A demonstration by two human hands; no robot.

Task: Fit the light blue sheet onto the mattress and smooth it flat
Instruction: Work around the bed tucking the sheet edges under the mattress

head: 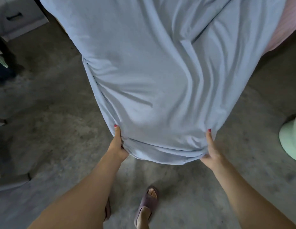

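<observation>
The left hand [118, 146] and right hand [211, 151] each grip the light blue sheet [152, 71]. The creased sheet stretches away beyond both hands.

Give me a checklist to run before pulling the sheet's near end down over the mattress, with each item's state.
1. Left hand grips the light blue sheet at its near edge: ok.
2. Right hand grips the same edge on the other side: ok.
3. Sheet lies flat: not ok, long folds run along its middle and right part.
4. Far right side covered: not ok, pink fabric shows past the sheet's edge.
5. Near corners tucked under the mattress: cannot tell, the sheet hides them.
6. Footing on the floor: ok, nothing lies beside the slippered foot.
</observation>
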